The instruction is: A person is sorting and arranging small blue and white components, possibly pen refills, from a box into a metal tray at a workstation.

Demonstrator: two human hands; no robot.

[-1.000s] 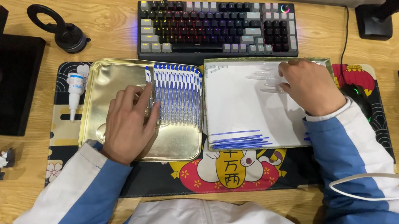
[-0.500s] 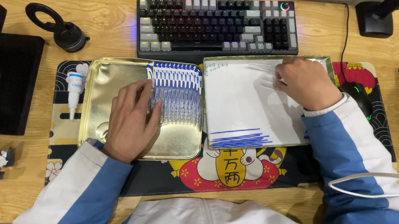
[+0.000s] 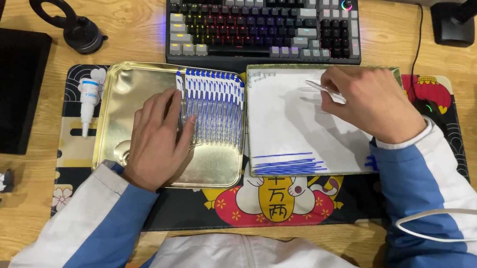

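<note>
Right hand (image 3: 375, 101) pinches a thin clear-barrelled pen (image 3: 324, 91), tip over the upper part of the white paper sheet (image 3: 298, 128); blue scribble lines near the sheet's lower edge. Left hand (image 3: 158, 137) lies flat, fingers together, in the shallow gold metal tray (image 3: 122, 89), touching the row of clear blue-ink pens (image 3: 214, 108). Black backlit keyboard (image 3: 262, 24) sits behind both on the wooden bench (image 3: 127, 10)

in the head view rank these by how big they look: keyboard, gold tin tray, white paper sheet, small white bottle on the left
1. Keyboard and gold tin tray: they look about alike, too close to rank.
2. White paper sheet, only slightly smaller and partly hidden under the right hand, so unsure.
3. Small white bottle, clearly smallest.
</note>
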